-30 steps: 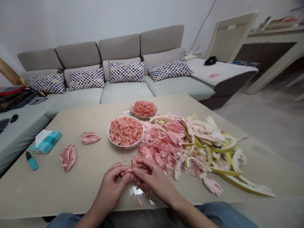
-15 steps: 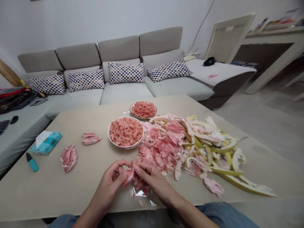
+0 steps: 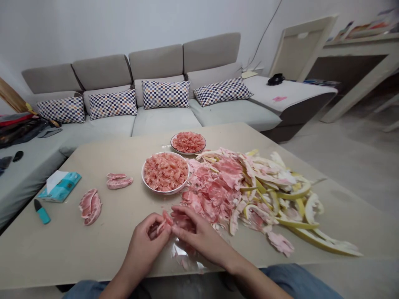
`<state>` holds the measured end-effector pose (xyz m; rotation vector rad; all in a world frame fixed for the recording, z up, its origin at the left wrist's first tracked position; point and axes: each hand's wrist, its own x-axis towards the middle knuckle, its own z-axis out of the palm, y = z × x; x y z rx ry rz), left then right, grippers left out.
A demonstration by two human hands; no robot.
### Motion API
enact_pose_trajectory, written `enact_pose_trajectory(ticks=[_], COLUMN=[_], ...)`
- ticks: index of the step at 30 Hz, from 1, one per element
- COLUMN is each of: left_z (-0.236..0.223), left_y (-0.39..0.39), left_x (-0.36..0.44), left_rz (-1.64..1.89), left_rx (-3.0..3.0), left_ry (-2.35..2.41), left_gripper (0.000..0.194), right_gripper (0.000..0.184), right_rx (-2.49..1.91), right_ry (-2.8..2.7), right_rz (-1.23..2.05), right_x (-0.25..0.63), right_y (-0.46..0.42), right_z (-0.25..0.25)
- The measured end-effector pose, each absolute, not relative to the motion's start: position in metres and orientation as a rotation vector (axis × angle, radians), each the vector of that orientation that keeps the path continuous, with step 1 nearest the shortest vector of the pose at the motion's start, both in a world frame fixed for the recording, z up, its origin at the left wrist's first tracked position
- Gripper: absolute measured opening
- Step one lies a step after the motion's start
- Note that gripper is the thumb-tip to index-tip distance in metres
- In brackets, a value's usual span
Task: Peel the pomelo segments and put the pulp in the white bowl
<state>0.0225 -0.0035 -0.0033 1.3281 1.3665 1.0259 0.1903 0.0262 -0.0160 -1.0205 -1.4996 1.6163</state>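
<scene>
In front of me, near the table's front edge, my left hand (image 3: 146, 238) pinches a piece of pink pomelo segment (image 3: 167, 217) between thumb and fingers. My right hand (image 3: 204, 238) is curled beside it, its thumb tip close to the piece; pink pomelo flesh shows inside its fingers, partly hidden. Just beyond the hands stands a white bowl (image 3: 166, 193) heaped with pink pomelo pulp. A dark-rimmed plate (image 3: 187, 154) behind it holds more pulp. Unpeeled pomelo segments (image 3: 90, 207) lie on the left, with smaller ones (image 3: 119, 181) farther back.
A large pile of pink membranes (image 3: 215, 189) and yellow-green rind (image 3: 299, 228) covers the right side of the table (image 3: 124, 257). At the left lie a blue tissue pack (image 3: 64, 189) and a turquoise-handled knife (image 3: 43, 214) with a dark end. A grey sofa (image 3: 165, 120) stands behind.
The pomelo piece was pulled between both hands half a second ago; now it sits mainly in my left fingers. My right fingers have loosened and spread a little. Bowl, plate and peel pile are unchanged.
</scene>
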Motion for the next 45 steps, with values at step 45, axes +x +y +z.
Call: enact_pose_trajectory(ticks=[45], left_z=[0.008], left_y=[-0.004], left_x=[0.013], left_rz=[0.825], left_rx=[0.818], left_ry=[0.849], left_gripper=[0.015], right_gripper=[0.050], right_rx=[-0.967], right_ry=[-1.102], right_rz=[2.156], right_x=[0.196], right_y=[0.031], right_z=[-0.004])
